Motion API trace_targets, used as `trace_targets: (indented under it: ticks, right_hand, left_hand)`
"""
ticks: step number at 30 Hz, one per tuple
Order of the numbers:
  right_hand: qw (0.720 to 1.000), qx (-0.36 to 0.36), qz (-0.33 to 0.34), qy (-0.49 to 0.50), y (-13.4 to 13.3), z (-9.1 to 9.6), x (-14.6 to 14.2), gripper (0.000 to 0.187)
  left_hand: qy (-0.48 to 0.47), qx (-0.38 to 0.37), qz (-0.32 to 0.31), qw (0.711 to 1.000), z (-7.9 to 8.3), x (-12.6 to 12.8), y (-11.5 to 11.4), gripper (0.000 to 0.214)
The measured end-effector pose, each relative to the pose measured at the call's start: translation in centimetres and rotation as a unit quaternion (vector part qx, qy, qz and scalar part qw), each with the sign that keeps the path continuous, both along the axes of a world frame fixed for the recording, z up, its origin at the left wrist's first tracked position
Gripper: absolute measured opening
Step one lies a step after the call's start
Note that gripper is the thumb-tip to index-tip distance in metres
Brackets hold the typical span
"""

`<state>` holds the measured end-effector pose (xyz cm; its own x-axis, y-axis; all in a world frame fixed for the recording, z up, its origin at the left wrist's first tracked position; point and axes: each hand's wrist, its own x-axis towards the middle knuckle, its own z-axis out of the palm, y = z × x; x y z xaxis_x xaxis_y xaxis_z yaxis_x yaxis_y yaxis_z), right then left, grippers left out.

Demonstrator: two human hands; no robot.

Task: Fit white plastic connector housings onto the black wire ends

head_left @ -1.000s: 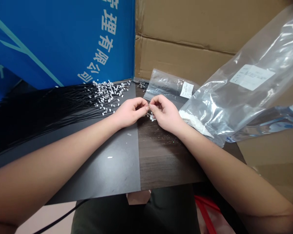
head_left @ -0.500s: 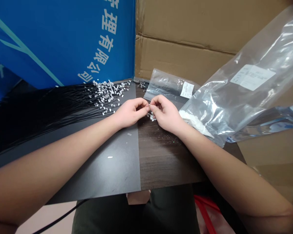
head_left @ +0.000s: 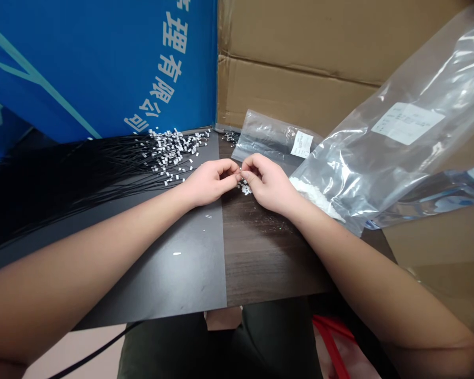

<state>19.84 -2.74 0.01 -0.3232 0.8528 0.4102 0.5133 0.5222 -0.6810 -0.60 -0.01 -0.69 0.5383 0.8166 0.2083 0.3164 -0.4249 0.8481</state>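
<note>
The left hand and right hand are meeting in the middle of the surface, both curled inward and gripping, their fingertips pinching a tiny pale piece that is too small to make out clearly. Holding it between both hands is keeping it raised just above a little scatter of white connectors lying directly below. To the left, a mass of thin black wires is fanning out across a black sheet, with white tips crowding toward the far edge, which is keeping those ends spread apart and within reach. A clear plastic bag holding white parts is slumping just beside the right hand, with a smaller labelled bag lying behind it. The black sheet is partly covering a dark wood-grain surface, which is standing against a blue printed banner and flattened cardboard
</note>
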Motion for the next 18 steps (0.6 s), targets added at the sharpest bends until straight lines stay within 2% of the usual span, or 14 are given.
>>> trace_targets:
  ticks: [6,11,15,18]
  right_hand:
    - [1.0,-0.003,0.002,0.012,-0.06,0.02,-0.12,0.004]
    - [0.997,-0.01,-0.03,0.069,0.11,-0.32,-0.12,0.003]
    - [0.989,-0.051,-0.055,0.127,0.41,-0.46,0.05,0.006]
    - [0.981,-0.096,-0.05,0.162,0.56,-0.25,0.01,0.008]
  left_hand:
    - [-0.008,-0.015,-0.001,1.0,-0.14,-0.13,0.21,0.025]
    - [-0.057,-0.049,0.014,0.997,-0.09,-0.06,0.34,0.022]
    - [-0.098,-0.08,0.035,0.991,0.13,0.05,0.43,0.021]
    - [-0.115,-0.091,0.042,0.988,0.27,0.05,0.44,0.02]
